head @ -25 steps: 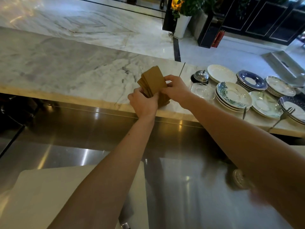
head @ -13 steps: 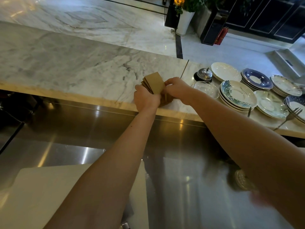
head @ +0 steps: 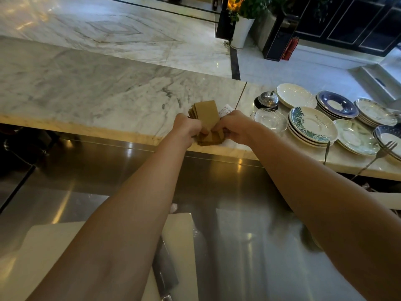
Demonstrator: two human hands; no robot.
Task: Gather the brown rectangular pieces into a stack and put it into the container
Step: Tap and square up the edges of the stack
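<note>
A fanned bundle of brown rectangular pieces (head: 205, 114) stands on edge near the front of the marble counter (head: 97, 92). My left hand (head: 188, 128) grips the bundle's left side and my right hand (head: 233, 126) pinches its right side. More brown pieces (head: 210, 139) lie flat in a small pile under both hands. A white slip of paper (head: 225, 110) shows just behind the bundle. I cannot make out any container for the pieces.
Stacks of patterned plates (head: 312, 126) and a clear glass dish (head: 270, 119) fill the counter's right side, behind them a metal call bell (head: 266, 100). Forks (head: 377, 156) lie at the right edge. A white cutting board (head: 43, 253) with a knife (head: 166, 272) sits on the steel worktop below.
The upright bundle has dropped lower between my hands, toward the flat pile, and both hands have closed in around it. The camera has drifted slightly.
</note>
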